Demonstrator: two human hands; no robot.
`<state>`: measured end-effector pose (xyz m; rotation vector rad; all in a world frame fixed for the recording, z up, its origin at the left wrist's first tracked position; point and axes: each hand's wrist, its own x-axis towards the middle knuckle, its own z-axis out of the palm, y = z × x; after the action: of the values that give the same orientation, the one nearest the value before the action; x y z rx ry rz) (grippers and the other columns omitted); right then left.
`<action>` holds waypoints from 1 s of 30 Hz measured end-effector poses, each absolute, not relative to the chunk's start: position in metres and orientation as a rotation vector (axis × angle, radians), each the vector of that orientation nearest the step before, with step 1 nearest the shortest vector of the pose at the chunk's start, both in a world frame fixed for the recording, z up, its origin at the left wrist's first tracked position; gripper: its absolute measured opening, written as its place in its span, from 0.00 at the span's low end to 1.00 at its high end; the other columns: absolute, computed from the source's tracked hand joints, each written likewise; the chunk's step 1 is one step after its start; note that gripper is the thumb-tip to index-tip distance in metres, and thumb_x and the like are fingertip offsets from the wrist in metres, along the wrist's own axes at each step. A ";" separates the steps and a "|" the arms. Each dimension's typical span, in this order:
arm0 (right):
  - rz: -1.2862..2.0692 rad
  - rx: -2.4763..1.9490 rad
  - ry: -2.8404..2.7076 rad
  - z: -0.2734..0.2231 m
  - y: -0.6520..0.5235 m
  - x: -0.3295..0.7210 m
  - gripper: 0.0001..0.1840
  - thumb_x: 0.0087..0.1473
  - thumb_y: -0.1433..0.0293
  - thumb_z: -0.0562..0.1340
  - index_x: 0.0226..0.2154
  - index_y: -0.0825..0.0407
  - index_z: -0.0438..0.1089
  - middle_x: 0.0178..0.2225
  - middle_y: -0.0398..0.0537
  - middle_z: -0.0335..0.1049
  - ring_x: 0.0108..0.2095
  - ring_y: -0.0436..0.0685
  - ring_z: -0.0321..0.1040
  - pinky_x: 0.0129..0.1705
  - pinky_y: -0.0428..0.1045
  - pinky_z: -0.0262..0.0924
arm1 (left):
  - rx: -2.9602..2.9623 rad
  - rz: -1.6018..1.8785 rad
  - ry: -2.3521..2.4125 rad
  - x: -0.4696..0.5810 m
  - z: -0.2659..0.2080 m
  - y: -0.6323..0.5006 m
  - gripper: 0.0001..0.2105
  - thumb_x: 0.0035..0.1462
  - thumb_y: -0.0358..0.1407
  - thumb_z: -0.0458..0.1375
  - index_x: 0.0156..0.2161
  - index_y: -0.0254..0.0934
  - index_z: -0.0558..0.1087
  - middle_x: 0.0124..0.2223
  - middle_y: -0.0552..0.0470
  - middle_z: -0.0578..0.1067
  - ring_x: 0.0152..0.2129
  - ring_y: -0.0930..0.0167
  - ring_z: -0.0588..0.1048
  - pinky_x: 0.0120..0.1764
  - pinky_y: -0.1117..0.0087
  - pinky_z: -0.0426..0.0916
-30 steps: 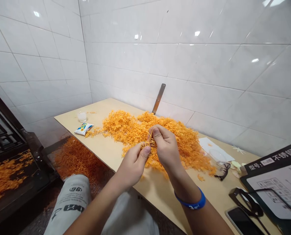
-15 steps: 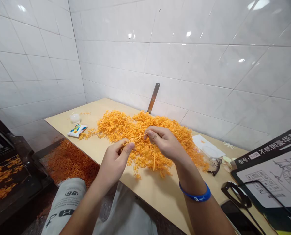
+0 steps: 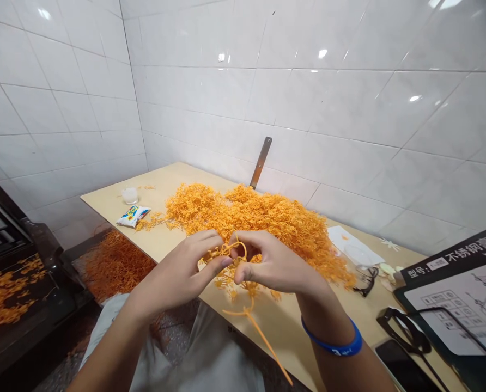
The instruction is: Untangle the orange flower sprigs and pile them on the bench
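My left hand (image 3: 181,272) pinches a thin orange plastic strand (image 3: 226,249) with small knobby branches between thumb and fingers. Right beside it, my right hand (image 3: 271,264), with a blue wristband (image 3: 336,344), curls its fingers around the same strand, which makes a loop between the two hands. A straight orange stem (image 3: 269,345) with a curved end hangs below the right hand. Behind both hands lies a big heap of orange branched plastic pieces (image 3: 279,215). The fingertips of my right hand are partly hidden by the loop.
On the table (image 3: 161,179) are a small glass (image 3: 130,195) and a snack packet (image 3: 132,216) at left. White paper (image 3: 355,247), glasses (image 3: 366,282), a phone (image 3: 406,365) and a printed box (image 3: 467,305) lie at right. A metal strip (image 3: 261,163) leans on the wall. More orange pieces (image 3: 116,267) are on the floor.
My hands have come closer together and lower, and the strand, stretched between them before, is now looped. A straight stem now hangs below the right hand. The view has shifted slightly.
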<state>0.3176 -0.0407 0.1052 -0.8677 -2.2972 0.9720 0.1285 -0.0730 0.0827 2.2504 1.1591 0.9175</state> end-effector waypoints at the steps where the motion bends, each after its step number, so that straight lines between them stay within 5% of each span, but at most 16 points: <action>1: 0.962 -0.841 -2.278 0.103 -0.042 0.316 0.24 0.50 0.49 0.62 0.23 0.54 0.61 0.22 0.39 0.57 0.24 0.47 0.51 0.26 0.44 0.49 | 2.246 0.916 1.132 0.128 0.083 -0.073 0.13 0.64 0.42 0.49 0.30 0.38 0.65 0.32 0.53 0.68 0.31 0.71 0.66 0.35 0.71 0.59; 6: 0.862 -0.734 -2.172 0.094 -0.040 0.310 0.25 0.62 0.57 0.52 0.19 0.53 0.56 0.19 0.39 0.51 0.21 0.46 0.50 0.25 0.45 0.46 | 2.155 0.972 0.934 0.130 0.078 -0.066 0.10 0.63 0.41 0.51 0.38 0.39 0.72 0.37 0.50 0.72 0.37 0.68 0.69 0.42 0.68 0.62; 11: 1.098 -0.539 -1.827 0.084 -0.033 0.304 0.26 0.61 0.53 0.52 0.19 0.52 0.55 0.19 0.39 0.51 0.19 0.47 0.48 0.22 0.45 0.47 | 1.587 1.224 0.567 0.152 0.057 -0.049 0.18 0.62 0.48 0.50 0.31 0.35 0.70 0.30 0.52 0.65 0.27 0.73 0.65 0.30 0.72 0.62; 24: 1.199 -0.495 -1.465 0.074 -0.040 0.290 0.26 0.56 0.52 0.58 0.17 0.52 0.55 0.19 0.41 0.51 0.22 0.49 0.53 0.26 0.47 0.52 | 1.017 1.334 0.165 0.180 0.048 -0.039 0.16 0.55 0.45 0.60 0.26 0.33 0.69 0.28 0.52 0.62 0.28 0.73 0.63 0.33 0.72 0.62; 30: 1.004 -0.393 -1.102 0.104 -0.019 0.329 0.27 0.55 0.52 0.60 0.18 0.51 0.50 0.17 0.36 0.41 0.17 0.45 0.39 0.19 0.45 0.44 | 1.007 1.481 0.216 0.157 0.045 -0.041 0.23 0.59 0.47 0.55 0.19 0.36 0.58 0.22 0.57 0.54 0.19 0.77 0.56 0.25 0.73 0.58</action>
<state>0.3294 -0.0189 0.1039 -0.3926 -1.1022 1.0036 0.1572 -0.0414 0.0451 1.0072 0.2163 1.4812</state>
